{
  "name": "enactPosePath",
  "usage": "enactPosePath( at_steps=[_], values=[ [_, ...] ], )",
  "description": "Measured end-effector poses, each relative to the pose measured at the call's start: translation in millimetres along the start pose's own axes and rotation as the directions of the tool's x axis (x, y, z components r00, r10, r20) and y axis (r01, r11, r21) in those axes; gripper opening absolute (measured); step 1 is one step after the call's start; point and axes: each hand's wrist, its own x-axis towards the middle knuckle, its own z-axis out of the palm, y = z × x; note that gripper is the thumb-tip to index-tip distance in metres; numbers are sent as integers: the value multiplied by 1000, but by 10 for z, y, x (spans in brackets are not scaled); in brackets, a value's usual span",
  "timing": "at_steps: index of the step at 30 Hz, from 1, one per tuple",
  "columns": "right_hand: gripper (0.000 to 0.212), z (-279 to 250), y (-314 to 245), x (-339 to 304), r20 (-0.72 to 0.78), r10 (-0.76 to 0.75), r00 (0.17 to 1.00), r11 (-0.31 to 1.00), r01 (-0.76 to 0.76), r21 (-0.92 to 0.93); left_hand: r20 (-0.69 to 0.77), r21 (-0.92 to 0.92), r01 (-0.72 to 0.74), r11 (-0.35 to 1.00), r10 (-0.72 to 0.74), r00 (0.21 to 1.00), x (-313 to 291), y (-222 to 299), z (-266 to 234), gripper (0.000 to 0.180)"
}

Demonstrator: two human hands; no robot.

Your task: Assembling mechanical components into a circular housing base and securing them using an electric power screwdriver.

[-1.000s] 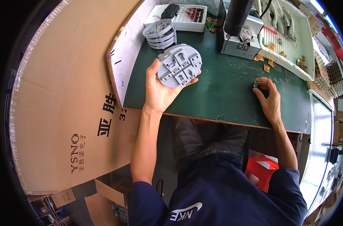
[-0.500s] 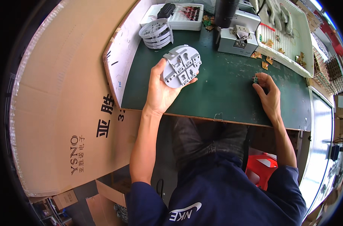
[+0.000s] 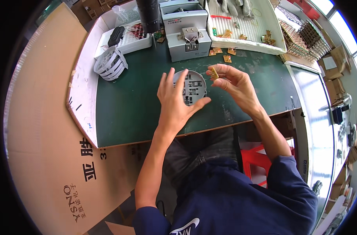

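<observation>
Disc (image 3: 195, 87) on the bench, tan board in the fingers

So the molded gray plastic disc was sitting on the green benchtop (image 3: 135, 113), right in front of the person, cutouts facing up. The left hand (image 3: 173, 102) was spread wide over its left side, thumb out near the lower right rim. Honestly couldn't tell if those fingertips were touching it.

The right hand (image 3: 239, 88) had a small tan circuit board (image 3: 215, 74) pinched between thumb and fingers, just off the disc's right edge, with what looked like pins poking out to the left.

Around them: a gray metal machine (image 3: 189, 49) behind the disc, a few loose tan boards (image 3: 227, 58) near its right corner, and a white ribbed tray (image 3: 251, 47) with light-colored gloves (image 3: 233, 8) in it. Off to the left, a stack of gray plastic rings (image 3: 111, 66) stood beside a white box (image 3: 136, 48) of wired parts.
</observation>
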Motion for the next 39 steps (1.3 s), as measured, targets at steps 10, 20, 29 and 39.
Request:
enactPosePath(
  at_steps=[10,20,29,39],
  values=[
    [38,163,93,-92,83,-101,991,985,88,147,-85,-331,-6,944,-23,996,61,240,-327,36],
    [49,260,-169,-187,201,111,973,959,-158,235,9,-598,173,783,-209,978,-36,271,-292,41],
    [44,175,-19,-217,244,212,946,887,-291,359,-127,-559,55,827,-151,980,-88,400,-309,42],
    [34,234,-41,-267,194,171,966,960,-207,187,8,-728,141,671,-198,980,-159,337,-288,16]
  ],
)
